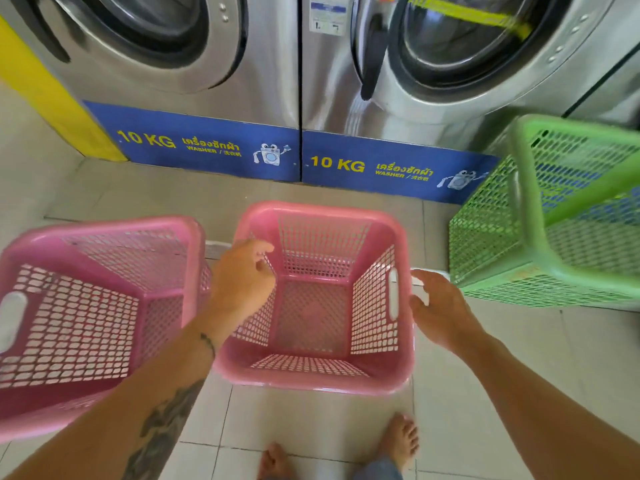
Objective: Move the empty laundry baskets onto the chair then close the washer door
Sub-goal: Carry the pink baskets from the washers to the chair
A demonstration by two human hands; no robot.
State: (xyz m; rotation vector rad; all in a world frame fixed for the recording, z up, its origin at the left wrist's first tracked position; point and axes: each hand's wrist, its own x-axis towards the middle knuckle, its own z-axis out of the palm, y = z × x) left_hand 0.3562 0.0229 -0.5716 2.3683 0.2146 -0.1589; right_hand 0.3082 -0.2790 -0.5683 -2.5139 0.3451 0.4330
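Note:
Three empty plastic baskets stand on the tiled floor. The middle pink basket (322, 379) is straight in front of me. My left hand (242, 278) hovers at its left rim, fingers apart, holding nothing. My right hand (440, 306) is open just outside its right wall, beside the handle slot. A second pink basket (86, 244) sits tilted at the left, partly behind my left forearm. A green basket (526, 209) leans at the right. The right washer's door (460, 39) stands slightly ajar. No chair is in view.
Two steel 10 KG washers (270, 81) with blue base panels fill the back. A yellow wall edge (45, 98) is at the far left. My bare feet (398, 441) stand on the tiles just behind the middle basket.

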